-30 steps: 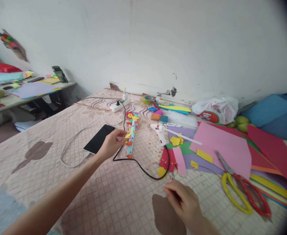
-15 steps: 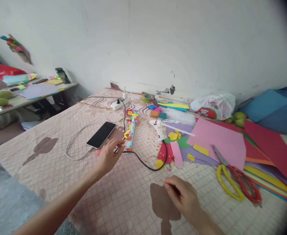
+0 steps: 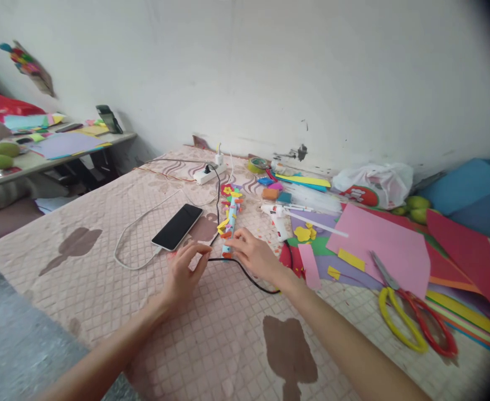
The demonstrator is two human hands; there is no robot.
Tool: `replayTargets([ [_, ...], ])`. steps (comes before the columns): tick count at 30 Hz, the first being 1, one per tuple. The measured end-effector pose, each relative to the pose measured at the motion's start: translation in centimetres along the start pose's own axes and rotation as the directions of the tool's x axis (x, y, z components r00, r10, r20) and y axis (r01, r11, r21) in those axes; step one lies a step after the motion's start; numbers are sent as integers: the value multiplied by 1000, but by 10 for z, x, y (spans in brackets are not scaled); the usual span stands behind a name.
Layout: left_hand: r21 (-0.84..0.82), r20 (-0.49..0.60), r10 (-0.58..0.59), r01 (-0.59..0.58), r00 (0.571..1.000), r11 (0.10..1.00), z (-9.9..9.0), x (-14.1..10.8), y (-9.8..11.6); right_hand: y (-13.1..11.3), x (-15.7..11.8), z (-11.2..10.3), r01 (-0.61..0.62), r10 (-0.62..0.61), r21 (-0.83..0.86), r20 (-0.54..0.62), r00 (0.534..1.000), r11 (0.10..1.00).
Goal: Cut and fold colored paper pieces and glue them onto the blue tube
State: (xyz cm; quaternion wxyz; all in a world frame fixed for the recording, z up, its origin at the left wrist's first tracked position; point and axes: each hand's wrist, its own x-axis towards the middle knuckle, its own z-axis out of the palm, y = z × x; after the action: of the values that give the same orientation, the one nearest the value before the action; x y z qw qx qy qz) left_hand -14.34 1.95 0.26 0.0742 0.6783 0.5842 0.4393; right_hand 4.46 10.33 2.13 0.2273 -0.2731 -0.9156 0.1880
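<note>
A light blue paper strip (image 3: 233, 214) with small yellow, orange and red pieces lies on the patterned tablecloth (image 3: 211, 328). My right hand (image 3: 255, 256) is at its lower right edge, with fingers bent; whether they grip it is too small to tell. Just left of the strip's lower end is my left hand (image 3: 186, 270), its thumb and fingertips apart with nothing visible between them. Between the hands runs a black cable (image 3: 248, 274). A phone (image 3: 178, 226) on a white charging cable lies beyond my left hand. The glue gun (image 3: 279, 221) rests right of the strip.
Red and yellow scissors (image 3: 401, 303) lie at the right beside pink paper (image 3: 378, 245) and other coloured sheets. A power strip (image 3: 205, 176), tape roll (image 3: 257, 164) and plastic bag (image 3: 374, 184) stand near the wall. Another person's arm shows at the far-left table (image 3: 31, 170).
My right hand has moved up and left from the near tablecloth to the lower end of the paper strip. My left hand stays close to the strip. The view has shifted slightly.
</note>
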Motion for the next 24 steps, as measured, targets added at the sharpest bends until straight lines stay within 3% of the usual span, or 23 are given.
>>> replayTargets([
  [4,3,-46,44,-44,998,999,3,-2,-8,7,7,8,8,-3,113,-46,999,994],
  [8,-22,-16,54,-55,998,998,4,-1,-11,4,0,2,-96,179,395,-181,967,914],
  [10,-31,5,45,-44,999,999,4,-1,-11,-2,-5,-2,-153,298,620,-137,945,770],
  [12,-40,19,41,-40,999,998,4,-2,-11,-8,-9,-4,-203,362,810,-12,932,551],
  [14,-49,29,49,-48,998,998,5,-4,-12,-12,-12,-5,-235,350,903,103,931,360],
  [16,-48,38,72,-70,997,996,5,-5,-14,-12,-14,-5,-247,331,929,150,932,275],
  [19,-30,47,135,-134,990,991,7,-7,-17,-8,-16,-4,-264,415,905,110,903,334],
  [22,-12,55,191,-191,980,982,10,-8,-20,-4,-17,-2,-304,482,756,-17,876,579],
  [24,-1,58,214,-214,975,977,11,-7,-21,-5,-17,0,-304,435,591,-89,896,747],
])
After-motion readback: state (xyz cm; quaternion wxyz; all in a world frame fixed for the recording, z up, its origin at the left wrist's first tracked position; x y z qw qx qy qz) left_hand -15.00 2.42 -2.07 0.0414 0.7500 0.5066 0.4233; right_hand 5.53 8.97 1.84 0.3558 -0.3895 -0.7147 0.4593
